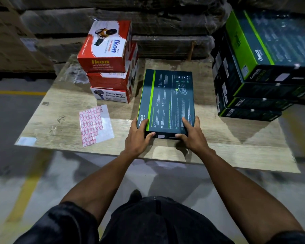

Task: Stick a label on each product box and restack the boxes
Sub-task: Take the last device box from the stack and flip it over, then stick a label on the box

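Dark box [167, 101], both hands gripping near end: left hand [139, 136], right hand [192, 136]. Label sheet [94, 125] left; red boxes [107, 62] behind; dark stack [253, 71], possibly four, right; table [236, 138].

Dark short sleeves [60, 222], dark trousers [157, 222], bare forearms.

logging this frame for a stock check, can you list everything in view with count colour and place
flat dark teal cardboard box with a green stripe: one, lying flat at the table's middle, near edge gripped by both hands
stack of dark teal and green boxes: at least four, far right of the table, top one tilted
red and white Ikon tape dispenser cartons: three visible, stacked at the far left of the table
sheet of red-bordered white labels: one, flat on the table, left of the held box
pale wood-grain table: one, centre of view
brown cardboard stacks: several, behind the table
left hand: fingers curled round the box's near left corner
right hand: fingers curled round the near right corner
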`<control>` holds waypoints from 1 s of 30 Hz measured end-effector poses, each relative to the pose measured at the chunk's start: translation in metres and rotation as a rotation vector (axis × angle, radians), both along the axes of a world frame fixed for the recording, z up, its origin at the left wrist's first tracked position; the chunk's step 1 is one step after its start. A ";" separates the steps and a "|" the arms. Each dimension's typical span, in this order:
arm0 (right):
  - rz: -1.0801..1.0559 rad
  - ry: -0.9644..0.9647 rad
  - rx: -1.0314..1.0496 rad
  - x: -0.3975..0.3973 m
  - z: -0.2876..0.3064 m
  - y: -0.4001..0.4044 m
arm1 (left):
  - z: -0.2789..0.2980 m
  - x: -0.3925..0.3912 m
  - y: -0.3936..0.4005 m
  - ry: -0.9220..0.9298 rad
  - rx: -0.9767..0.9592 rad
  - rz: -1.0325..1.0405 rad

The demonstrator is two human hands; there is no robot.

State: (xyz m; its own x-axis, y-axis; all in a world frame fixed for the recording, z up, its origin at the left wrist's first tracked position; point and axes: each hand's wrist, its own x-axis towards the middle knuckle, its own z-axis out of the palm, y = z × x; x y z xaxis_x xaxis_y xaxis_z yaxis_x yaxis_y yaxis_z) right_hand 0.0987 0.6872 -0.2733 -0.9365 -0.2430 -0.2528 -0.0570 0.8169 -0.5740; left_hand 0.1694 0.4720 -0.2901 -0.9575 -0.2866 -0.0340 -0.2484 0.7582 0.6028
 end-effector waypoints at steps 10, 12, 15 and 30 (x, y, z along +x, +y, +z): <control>0.089 0.257 0.353 0.018 0.007 -0.011 | 0.012 0.012 0.001 -0.078 -0.218 0.002; 0.115 0.304 0.346 0.029 0.006 -0.017 | 0.009 0.027 0.000 -0.076 -0.236 0.020; 0.178 0.335 0.343 0.044 0.003 -0.032 | 0.006 0.050 -0.004 -0.068 -0.274 0.054; 0.521 0.580 0.073 0.078 -0.012 -0.182 | -0.009 0.098 -0.141 -0.048 -0.226 0.273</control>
